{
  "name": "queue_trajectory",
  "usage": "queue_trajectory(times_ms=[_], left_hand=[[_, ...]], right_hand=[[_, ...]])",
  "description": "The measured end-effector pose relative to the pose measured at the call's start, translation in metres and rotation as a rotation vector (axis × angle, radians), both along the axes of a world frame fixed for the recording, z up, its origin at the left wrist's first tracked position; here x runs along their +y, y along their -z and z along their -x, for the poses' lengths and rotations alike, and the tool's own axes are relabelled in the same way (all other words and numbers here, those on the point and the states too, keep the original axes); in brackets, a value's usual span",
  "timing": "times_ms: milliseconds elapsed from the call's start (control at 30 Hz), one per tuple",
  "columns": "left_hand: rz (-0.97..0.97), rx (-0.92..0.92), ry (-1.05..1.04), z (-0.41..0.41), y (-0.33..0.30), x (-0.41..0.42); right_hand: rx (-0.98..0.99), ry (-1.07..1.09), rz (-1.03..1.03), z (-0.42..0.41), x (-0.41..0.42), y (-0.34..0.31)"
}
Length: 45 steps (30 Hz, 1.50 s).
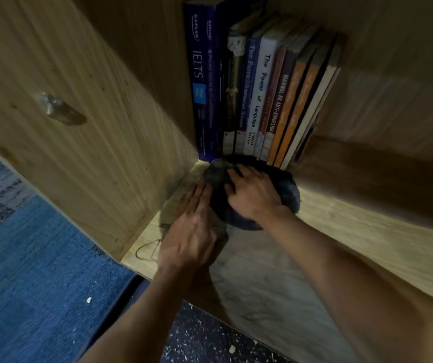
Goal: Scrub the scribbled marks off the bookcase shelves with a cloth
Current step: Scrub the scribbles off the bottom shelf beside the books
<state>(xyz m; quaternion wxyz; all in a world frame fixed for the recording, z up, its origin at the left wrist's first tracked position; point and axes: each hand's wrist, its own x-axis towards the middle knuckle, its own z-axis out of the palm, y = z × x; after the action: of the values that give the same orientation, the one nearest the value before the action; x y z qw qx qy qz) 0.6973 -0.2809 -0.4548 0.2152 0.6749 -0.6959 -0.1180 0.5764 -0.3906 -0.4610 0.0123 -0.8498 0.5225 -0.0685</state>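
A dark bunched cloth (286,187) lies on the light wooden shelf (341,231), just in front of the row of books. My right hand (252,195) lies on top of the cloth with its fingers spread and bent over it, pressing it down. My left hand (191,231) rests flat on the shelf beside the cloth, fingers straight and pointing toward the back corner. A dark scribbled loop (147,251) shows on the shelf near its front left edge, left of my left hand. Fainter marks run under that hand.
Several books (257,95) stand upright at the back of the compartment, leaning slightly. The bookcase's wooden side panel (79,113) rises at the left, with a small clear peg (53,106) on it. Blue carpet (39,284) and a speckled dark floor (204,341) lie below.
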Motion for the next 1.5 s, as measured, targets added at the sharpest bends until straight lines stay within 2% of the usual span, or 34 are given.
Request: queue_trajectory(times_ms=[67,167,233,333,433,500,633,700,767,800,967,1067,1133,1267,1333,1433,1500], left_hand=[[0.019,0.006,0.008,0.000,0.002,-0.001],[0.032,-0.004,0.020,-0.002,0.006,-0.001],[0.022,-0.013,0.039,-0.004,0.006,-0.001],[0.003,0.016,0.018,-0.004,0.005,-0.001],[0.012,0.001,0.023,-0.004,0.005,-0.002],[0.010,0.002,0.023,-0.003,0.002,-0.004],[-0.003,0.002,0.008,-0.001,-0.001,-0.002],[-0.009,0.007,-0.003,-0.002,0.000,-0.001],[0.005,0.000,0.009,-0.002,0.002,-0.002],[0.017,0.005,0.012,-0.002,0.002,-0.003],[0.023,0.015,-0.007,-0.001,0.002,-0.001],[0.067,-0.024,0.022,-0.002,0.003,-0.001],[0.049,-0.020,0.006,-0.002,0.002,-0.001],[0.008,-0.030,-0.010,-0.001,0.000,0.000],[0.006,-0.045,-0.011,-0.003,0.002,-0.002],[0.004,-0.034,-0.016,-0.003,0.003,-0.003],[-0.035,-0.010,-0.027,-0.001,0.001,-0.001]], right_hand=[[-0.029,-0.004,-0.040,-0.013,0.004,0.002],[-0.064,-0.178,-0.015,-0.002,0.040,0.011],[-0.047,-0.145,-0.033,-0.002,0.026,0.004],[-0.032,0.016,-0.090,-0.027,-0.011,-0.003],[-0.058,-0.023,0.023,-0.021,0.018,0.007],[-0.031,-0.045,0.004,-0.004,0.039,0.013],[-0.055,0.085,-0.086,-0.022,-0.016,-0.003],[-0.035,0.005,-0.102,-0.023,-0.008,-0.003],[-0.038,-0.148,0.007,-0.006,0.027,0.007],[-0.034,-0.162,-0.006,0.000,0.033,0.008],[-0.025,0.065,-0.169,-0.035,-0.018,-0.010],[-0.036,-0.091,0.024,-0.016,0.030,0.003],[-0.020,-0.112,0.009,0.004,0.047,0.006],[0.001,0.077,-0.066,-0.018,-0.027,-0.015],[-0.007,0.006,-0.134,-0.029,-0.022,-0.014],[-0.061,-0.202,-0.004,-0.013,0.043,0.003],[0.006,-0.104,-0.025,-0.005,0.027,0.003]])
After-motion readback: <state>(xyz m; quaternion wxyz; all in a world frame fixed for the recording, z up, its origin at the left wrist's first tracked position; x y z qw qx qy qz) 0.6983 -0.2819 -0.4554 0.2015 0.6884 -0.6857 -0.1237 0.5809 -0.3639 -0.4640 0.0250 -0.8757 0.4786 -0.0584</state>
